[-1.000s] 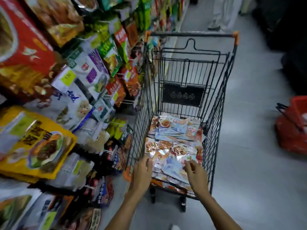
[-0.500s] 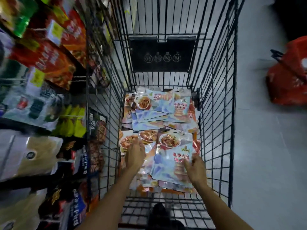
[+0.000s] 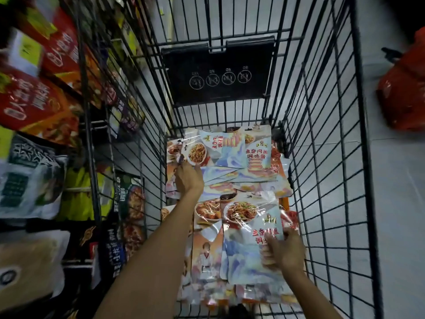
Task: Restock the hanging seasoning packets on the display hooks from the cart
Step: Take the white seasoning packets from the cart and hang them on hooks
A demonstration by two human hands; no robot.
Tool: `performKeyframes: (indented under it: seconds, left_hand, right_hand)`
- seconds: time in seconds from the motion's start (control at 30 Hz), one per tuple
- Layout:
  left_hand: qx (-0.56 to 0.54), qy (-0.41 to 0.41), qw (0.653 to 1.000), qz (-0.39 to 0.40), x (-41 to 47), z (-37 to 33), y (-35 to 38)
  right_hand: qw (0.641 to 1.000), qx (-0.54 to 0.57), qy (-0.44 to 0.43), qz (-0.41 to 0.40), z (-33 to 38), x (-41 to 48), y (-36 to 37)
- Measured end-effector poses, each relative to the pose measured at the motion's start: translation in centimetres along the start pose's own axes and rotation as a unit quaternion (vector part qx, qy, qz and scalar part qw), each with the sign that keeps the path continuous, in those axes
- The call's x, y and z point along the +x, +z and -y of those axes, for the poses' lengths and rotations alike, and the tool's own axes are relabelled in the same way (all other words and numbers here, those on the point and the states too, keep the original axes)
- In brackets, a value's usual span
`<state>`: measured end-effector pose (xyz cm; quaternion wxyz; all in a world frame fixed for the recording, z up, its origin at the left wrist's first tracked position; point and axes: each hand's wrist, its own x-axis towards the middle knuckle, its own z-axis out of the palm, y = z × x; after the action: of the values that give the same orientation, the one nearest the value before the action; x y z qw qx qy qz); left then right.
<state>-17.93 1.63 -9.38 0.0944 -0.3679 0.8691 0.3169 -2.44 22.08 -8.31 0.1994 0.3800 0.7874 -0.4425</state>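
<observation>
Right hand [image 3: 284,250] pinches the near packet [image 3: 243,259] by its right edge, cart wall [image 3: 322,203] just beside it; left hand [image 3: 188,180] touches the far packets [image 3: 232,155], grip unclear.

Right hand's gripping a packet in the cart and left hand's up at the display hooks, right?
No. The head view shows the left hand down in the cart too, on the far packets; the right hand does grip a packet there.

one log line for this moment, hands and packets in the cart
stage: picking from cart | left hand: on far packets, grip unclear | right hand: grips near packet
</observation>
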Motion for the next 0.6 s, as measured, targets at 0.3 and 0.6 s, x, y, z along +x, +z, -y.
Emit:
performKeyframes:
  seconds: [0.3,0.6]
  left_hand:
    - [-0.226,-0.235,0.943,-0.059,5.0,-2.6,1.4]
    - [-0.279,-0.216,0.933,0.073,4.7,-3.3,3.4]
  right_hand:
    - [1.000,-0.012,-0.007,-0.005,0.1,1.3,0.1]
    - [1.000,0.002,0.014,0.003,-0.2,1.3,0.0]
